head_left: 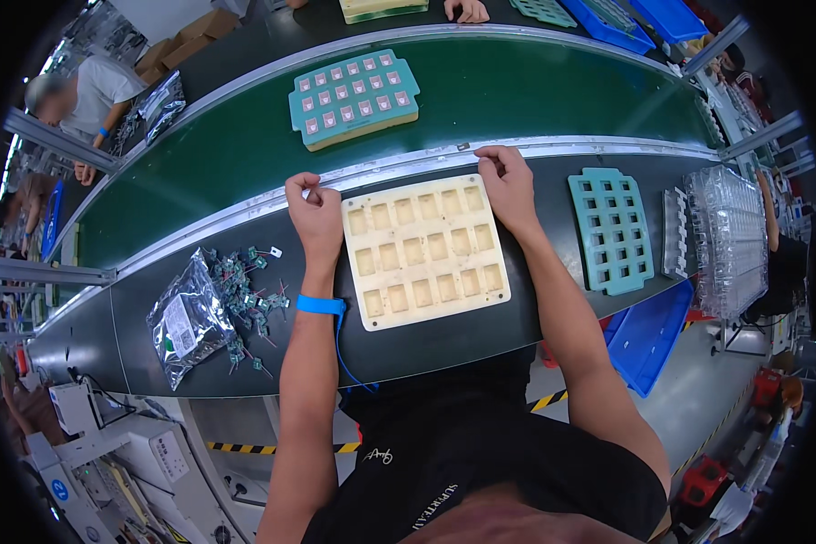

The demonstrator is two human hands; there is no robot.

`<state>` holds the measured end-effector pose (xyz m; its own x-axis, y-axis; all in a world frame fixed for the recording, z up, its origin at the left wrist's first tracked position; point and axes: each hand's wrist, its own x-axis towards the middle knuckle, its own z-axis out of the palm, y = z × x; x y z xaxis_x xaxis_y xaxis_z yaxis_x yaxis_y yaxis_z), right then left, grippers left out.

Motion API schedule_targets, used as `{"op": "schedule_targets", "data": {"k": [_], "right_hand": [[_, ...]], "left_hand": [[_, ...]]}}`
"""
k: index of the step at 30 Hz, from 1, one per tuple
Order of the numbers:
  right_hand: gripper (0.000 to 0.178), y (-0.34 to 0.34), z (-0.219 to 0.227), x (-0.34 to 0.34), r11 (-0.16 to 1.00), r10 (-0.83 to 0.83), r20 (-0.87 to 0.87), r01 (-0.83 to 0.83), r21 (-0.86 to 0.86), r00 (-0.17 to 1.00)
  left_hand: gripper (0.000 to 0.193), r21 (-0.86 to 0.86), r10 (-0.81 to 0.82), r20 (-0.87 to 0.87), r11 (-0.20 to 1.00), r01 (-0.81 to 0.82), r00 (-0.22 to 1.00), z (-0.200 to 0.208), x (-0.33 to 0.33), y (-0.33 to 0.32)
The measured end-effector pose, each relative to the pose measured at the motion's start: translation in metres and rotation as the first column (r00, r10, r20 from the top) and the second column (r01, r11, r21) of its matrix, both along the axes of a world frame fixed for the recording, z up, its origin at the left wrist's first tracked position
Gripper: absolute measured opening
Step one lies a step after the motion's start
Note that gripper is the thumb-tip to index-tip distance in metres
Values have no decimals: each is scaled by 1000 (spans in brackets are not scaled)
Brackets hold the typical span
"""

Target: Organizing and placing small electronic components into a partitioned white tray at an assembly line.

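A cream tray [426, 306] with rows of square pockets lies flat on the dark bench in front of me. Its pockets show no parts in them. At the tray's upper left corner is my left hand [315, 215], closed in a loose curl, with nothing visible in its fingers. A blue strap with a cord circles that wrist. My right hand [511, 186] is also closed, fingers bent inward beside the upper right corner. Both hands appear to lie against the tray's sides; whether they press on it I cannot tell.
A teal-topped tray [358, 109] holding pinkish square parts sits on the green conveyor [508, 91]. Left are a silver bag [189, 317] and loose wired parts [249, 290]. Right are a teal grid plate [611, 231], stacked clear trays [727, 240] and a blue bin [648, 340]. Other people work nearby.
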<state>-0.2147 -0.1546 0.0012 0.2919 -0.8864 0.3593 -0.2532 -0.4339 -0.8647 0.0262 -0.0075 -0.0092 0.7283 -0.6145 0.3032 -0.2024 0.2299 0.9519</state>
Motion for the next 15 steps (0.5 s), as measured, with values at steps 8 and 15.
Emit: {"op": "schedule_targets", "data": {"k": [8, 15], "right_hand": [[15, 1, 2, 2, 1000, 1, -10, -1, 0, 1000], [16, 1, 3, 1, 1000, -7, -20, 7, -5, 1000]], "left_hand": [[27, 7, -23, -85, 1000, 24, 996, -9, 4, -1], [24, -19, -46, -76, 999, 45, 996, -3, 3, -2]]}}
